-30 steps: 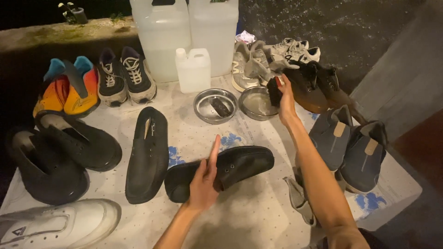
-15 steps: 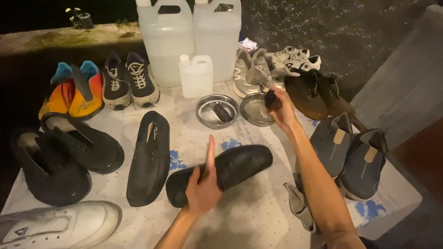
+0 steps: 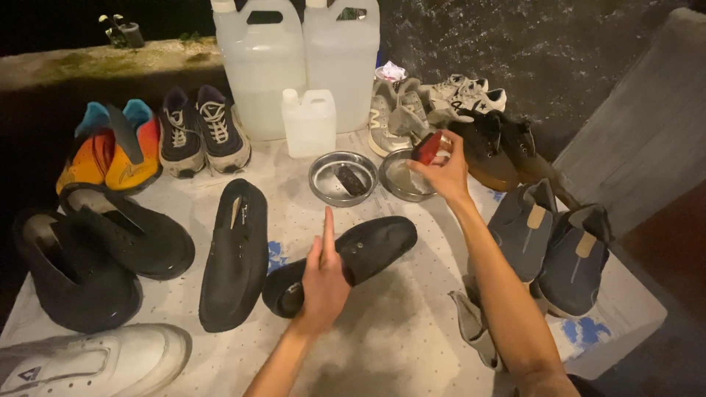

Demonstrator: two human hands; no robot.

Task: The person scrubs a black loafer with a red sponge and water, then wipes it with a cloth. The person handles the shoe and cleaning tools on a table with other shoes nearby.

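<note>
Pinning a black slip-on shoe (image 3: pixel 346 257) on its side on the worktop (image 3: pixel 397 338), left hand (image 3: pixel 323 283) lies over it, index finger straight, not clenched. Farther back, right hand (image 3: pixel 440 167), fingers pinched on a small red-black brush or sponge (image 3: pixel 426 147) at the shallow steel dish (image 3: pixel 404 176). Looks like the loading-cleaner step; applying it needs the shoe kept steady.

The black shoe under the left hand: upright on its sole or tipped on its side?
Tipped on its side. The black shoe shows its sole edge and opening sideways, and the left hand rests on it.
</note>
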